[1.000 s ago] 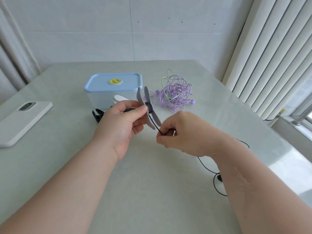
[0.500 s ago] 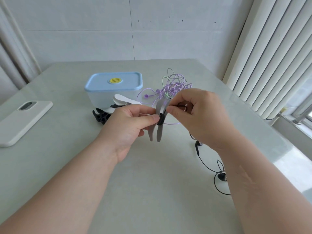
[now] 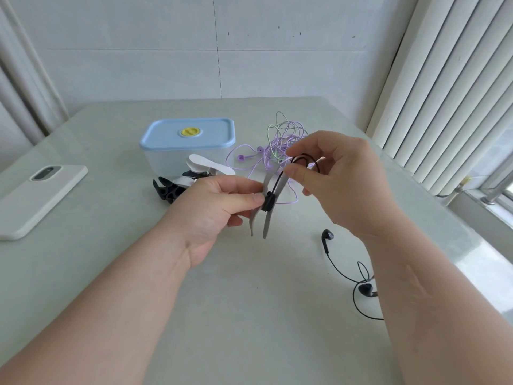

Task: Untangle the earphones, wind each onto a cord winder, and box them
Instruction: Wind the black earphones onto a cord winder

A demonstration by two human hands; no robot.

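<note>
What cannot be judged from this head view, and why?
Black earphones: head view, the right forearm hides the cord's run to the right hand.
Spare winders: head view, the left hand covers part of the pile; number unclear.
Box: head view, closed lid and cloudy walls hide the contents.
Gray winder: head view, cord wraps too small to count.
Phone: head view, cut off by the left edge.

At the middle of the view the left hand (image 3: 219,207) pinches a grey cord winder (image 3: 267,223) at its waist, where black cord (image 3: 277,184) is wrapped, while the right hand (image 3: 341,184) pinches a loop of that cord at the winder's 1 o'clock. From the hands, two black earbuds (image 3: 327,235) lie on the table (image 3: 249,315) at 4 o'clock and tangled purple earphones (image 3: 283,137) at 12 o'clock. A blue-lidded box (image 3: 188,134) stands at 11 o'clock with a white winder (image 3: 205,163) and a black winder (image 3: 166,190) before it, and a phone (image 3: 36,195) lies at 9 o'clock.
</note>
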